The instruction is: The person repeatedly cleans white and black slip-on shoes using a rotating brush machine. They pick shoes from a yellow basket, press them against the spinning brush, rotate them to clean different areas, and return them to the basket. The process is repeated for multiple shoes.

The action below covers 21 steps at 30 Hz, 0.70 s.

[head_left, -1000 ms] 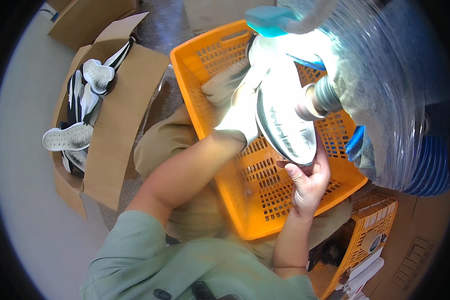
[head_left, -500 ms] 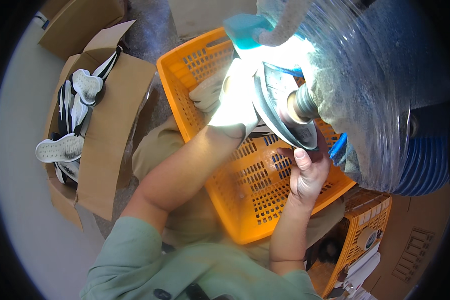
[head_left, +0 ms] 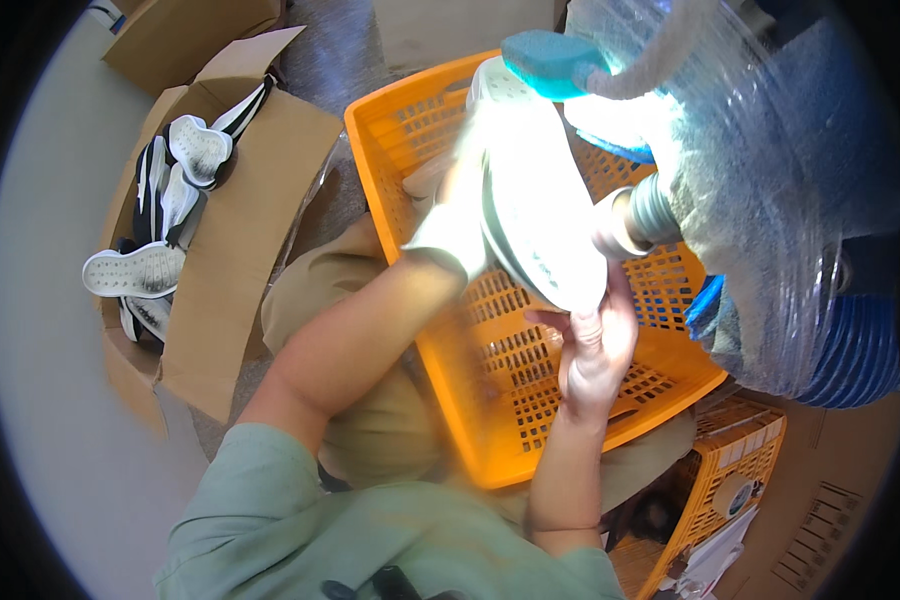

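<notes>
A white shoe sole with a dark rim slants over the orange crate, its middle washed out by bright light. My left hand, in what looks like a white glove, is closed on the sole's left edge; glare hides most of its fingers. With bare fingers, my right hand pinches the sole's near end between thumb and fingers. Just right of the sole, a round metal spindle with a ribbed collar sticks out of a plastic-wrapped machine. Whether sole and spindle touch, I cannot tell.
A teal lamp on a grey flexible neck hangs above the sole. Beneath is the orange crate. Several black-and-white soles fill a cardboard box at left. A blue ribbed hose and another orange crate are at right.
The sole has turned and moved left, off the spindle's front, so its bright white face shows instead of its grey hollow side. Both hands still hold it. The whole view has shifted slightly.
</notes>
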Tool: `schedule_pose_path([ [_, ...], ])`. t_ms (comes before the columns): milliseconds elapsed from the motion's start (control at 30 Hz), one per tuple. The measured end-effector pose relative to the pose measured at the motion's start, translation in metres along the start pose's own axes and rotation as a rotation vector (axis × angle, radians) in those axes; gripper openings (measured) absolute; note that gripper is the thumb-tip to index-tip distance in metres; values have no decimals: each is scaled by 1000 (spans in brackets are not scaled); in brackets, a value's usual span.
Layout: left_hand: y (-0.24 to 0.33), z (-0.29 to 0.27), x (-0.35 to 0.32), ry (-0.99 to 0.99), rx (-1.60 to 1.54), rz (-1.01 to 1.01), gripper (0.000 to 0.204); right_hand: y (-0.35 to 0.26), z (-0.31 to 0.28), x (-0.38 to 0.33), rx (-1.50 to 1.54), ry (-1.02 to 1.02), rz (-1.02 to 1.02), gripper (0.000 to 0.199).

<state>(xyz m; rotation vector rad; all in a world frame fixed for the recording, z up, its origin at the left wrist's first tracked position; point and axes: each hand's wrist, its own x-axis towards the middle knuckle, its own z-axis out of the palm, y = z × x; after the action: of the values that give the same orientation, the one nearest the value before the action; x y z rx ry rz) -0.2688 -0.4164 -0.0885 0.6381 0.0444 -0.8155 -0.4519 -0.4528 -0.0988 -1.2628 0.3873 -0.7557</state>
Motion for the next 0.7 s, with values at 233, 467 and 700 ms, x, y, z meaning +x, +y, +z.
schedule_pose_path([
  [233, -9, -47, 2, -56, -360, -325, 76, -43, -62, -68, -164, 179, 166, 68],
  [467, -31, -25, -13, -265, -484, -466, 62, -77, -106, -72, -178, 411, 98, 49],
  [700, -38, -31, -16, -257, -601, -311, 51, -30, -67, -35, -57, 287, 347, 41],
])
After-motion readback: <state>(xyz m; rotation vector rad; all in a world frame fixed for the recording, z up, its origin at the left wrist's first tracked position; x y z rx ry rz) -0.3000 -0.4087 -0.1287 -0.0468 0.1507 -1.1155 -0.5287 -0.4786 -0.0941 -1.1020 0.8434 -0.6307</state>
